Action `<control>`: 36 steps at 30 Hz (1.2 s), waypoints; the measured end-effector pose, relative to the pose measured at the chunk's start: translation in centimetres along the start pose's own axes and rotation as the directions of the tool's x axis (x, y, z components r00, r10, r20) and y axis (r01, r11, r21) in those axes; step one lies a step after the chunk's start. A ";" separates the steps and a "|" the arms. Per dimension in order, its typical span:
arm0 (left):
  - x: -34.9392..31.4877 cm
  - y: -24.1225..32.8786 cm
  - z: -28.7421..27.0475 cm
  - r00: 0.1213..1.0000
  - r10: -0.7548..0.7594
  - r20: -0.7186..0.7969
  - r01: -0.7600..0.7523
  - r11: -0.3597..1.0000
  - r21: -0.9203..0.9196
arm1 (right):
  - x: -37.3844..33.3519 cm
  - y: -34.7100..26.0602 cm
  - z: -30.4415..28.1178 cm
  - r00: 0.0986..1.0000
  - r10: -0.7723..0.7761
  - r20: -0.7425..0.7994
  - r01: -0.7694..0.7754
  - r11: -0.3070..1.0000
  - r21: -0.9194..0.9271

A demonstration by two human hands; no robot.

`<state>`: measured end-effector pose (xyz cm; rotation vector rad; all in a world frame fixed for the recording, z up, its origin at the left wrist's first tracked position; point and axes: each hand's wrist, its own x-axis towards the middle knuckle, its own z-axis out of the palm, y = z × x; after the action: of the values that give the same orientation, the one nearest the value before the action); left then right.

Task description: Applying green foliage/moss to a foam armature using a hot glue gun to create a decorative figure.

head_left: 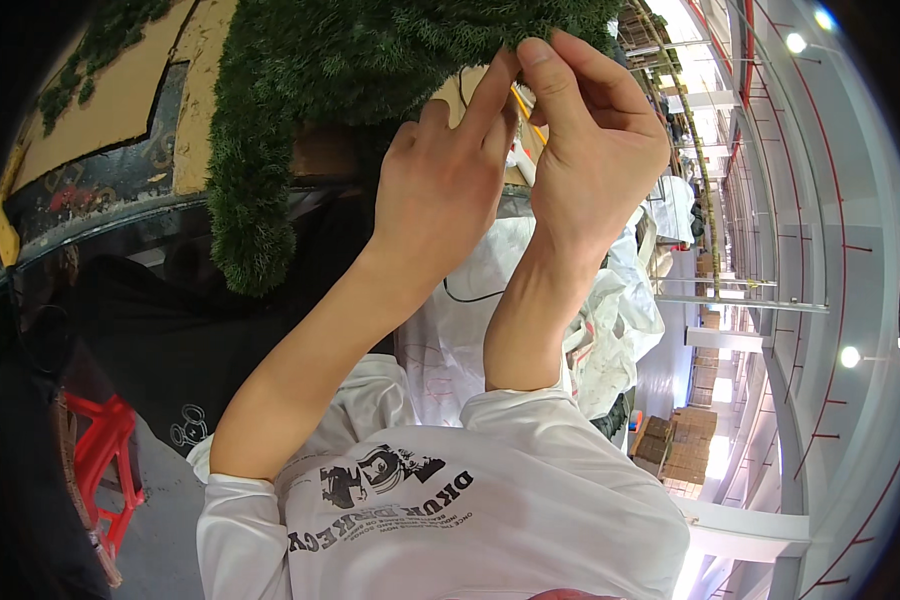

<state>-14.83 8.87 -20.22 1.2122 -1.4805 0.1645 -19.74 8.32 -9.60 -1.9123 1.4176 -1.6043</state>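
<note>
A thick mass of dark green artificial evergreen foliage [320, 70] fills the top of the view, and one strand hangs down past the table edge. My left hand [445, 175] is at its lower right edge, index finger reaching to the sprigs and the other fingers curled. Beside it, my right hand [600, 140] pinches at the same edge, thumb against the fingers. The fingertips of both hands nearly meet there. Whatever small part lies between them is hidden. A yellow stick-like thing [528, 110] shows behind the hands.
The worktable [100, 215] has a dark, stained edge, with tan board [100, 120] and small green sprigs on it. A yellow tool handle [5, 235] is at far left. Below are a red plastic stool [105, 460] and white sacks [610, 330]. Stacked cartons [688, 445] stand farther off.
</note>
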 end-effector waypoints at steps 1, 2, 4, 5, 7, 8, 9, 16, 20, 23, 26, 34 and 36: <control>0.0 0.0 -0.1 1.000 -0.001 0.017 0.001 1.000 0.002 | 0.1 0.3 0.0 0.999 -0.014 -0.028 0.014 1.000 0.010; 0.0 0.0 -0.1 1.000 -0.006 0.016 0.006 1.000 -0.001 | 0.1 0.5 0.1 0.998 -0.034 -0.057 0.035 0.999 0.021; -0.1 -0.2 0.0 1.000 0.000 0.010 0.000 1.000 -0.031 | 0.0 0.8 -0.1 0.998 -0.031 -0.054 0.032 0.999 0.012; -0.1 -0.2 0.0 1.000 -0.004 0.010 0.004 1.000 -0.031 | 0.0 0.9 -0.1 0.998 -0.027 -0.055 0.027 1.000 0.008; 0.0 -0.1 -0.1 1.000 -0.009 0.023 0.010 1.000 -0.029 | 0.0 0.9 0.2 0.998 -0.022 -0.052 0.024 0.999 0.032; -0.1 -0.1 0.0 1.000 -0.012 0.024 0.013 0.999 -0.030 | 0.0 0.8 0.3 0.998 -0.018 -0.053 0.021 0.998 0.056; -0.2 -0.1 0.4 1.000 -0.018 0.007 0.018 1.000 -0.022 | 0.0 0.8 0.5 0.999 -0.016 -0.051 0.019 0.998 0.054; -0.3 -0.1 0.9 0.998 -0.046 -0.041 0.042 0.995 -0.089 | 0.0 1.4 0.6 0.999 -0.001 -0.040 0.006 0.993 0.118; -0.3 -0.2 0.6 0.999 -0.049 -0.006 0.048 0.995 -0.092 | -0.1 1.2 0.8 0.999 -0.002 -0.044 0.007 0.994 0.112; -0.2 0.0 0.6 0.998 -0.054 -0.029 0.051 0.994 -0.100 | -0.1 1.1 0.8 0.999 0.012 -0.037 -0.008 0.994 0.109; -0.1 0.3 0.5 0.995 -0.089 -0.039 0.084 0.987 -0.134 | 0.0 0.5 0.9 0.999 0.026 -0.037 -0.022 0.996 0.086; -0.2 0.2 0.5 0.997 -0.061 -0.050 0.055 0.993 -0.108 | 0.0 0.3 0.9 0.999 0.024 -0.040 -0.023 0.999 0.031; -0.2 0.2 0.6 0.996 -0.061 -0.057 0.054 0.992 -0.117 | 0.0 0.4 1.1 0.999 0.016 -0.043 -0.016 1.000 0.009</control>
<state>-15.37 8.65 -20.50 1.1458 -1.3819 0.0748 -19.01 7.73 -10.20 -1.8677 1.4374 -1.6508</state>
